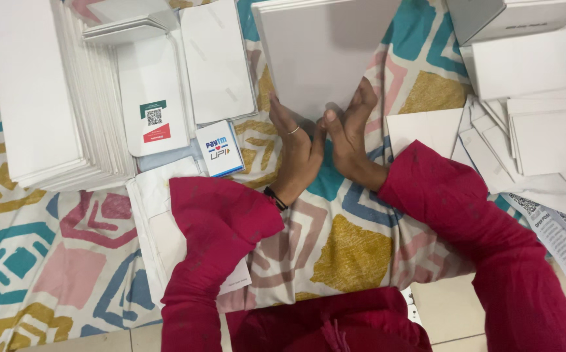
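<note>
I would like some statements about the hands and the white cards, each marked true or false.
1. Both hands touch the large white sheet. True: the left hand and the right hand press on its lower corner.
2. The left hand wears a ring. True.
3. The tall stack of white cards stands on the right. False: it stands on the left.
4. The sleeves are blue. False: they are dark pink.
5. The patterned cloth lies under the cards. True.
</note>
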